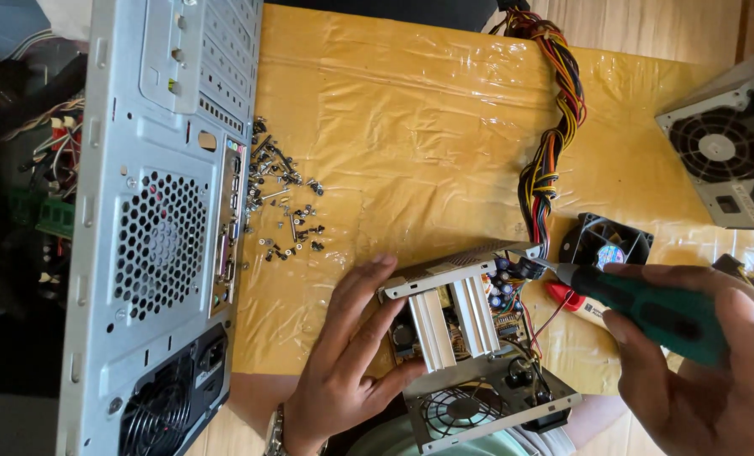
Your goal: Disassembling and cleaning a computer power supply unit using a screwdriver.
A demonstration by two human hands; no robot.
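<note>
Computer case (153, 228): one, silver, lying along the left edge of the table, its back panel with two round fan grilles turned up
Screws (286, 203): one loose heap, too many and too small to count, just beside the case on the yellow plastic-covered table (411, 110)
Left hand (347, 363): open, fingers spread, palm pressed against the left side of the power supply, a watch at the wrist
Opened power supply (470, 338): one, near the table's front edge between the two hands, cover off, two aluminium heat sinks and one fan grille showing
Cable bundle (554, 127): one, many-coloured, running from the table's far edge down to the opened unit
Loose fan (607, 241): one, black, just behind the screwdriver
Screwdriver (639, 302): one, green handle, tip at the unit's right upper corner
Right hand (710, 363): closed around the screwdriver handle
Second power supply (727, 152): one, closed, grey, at the far right
</note>
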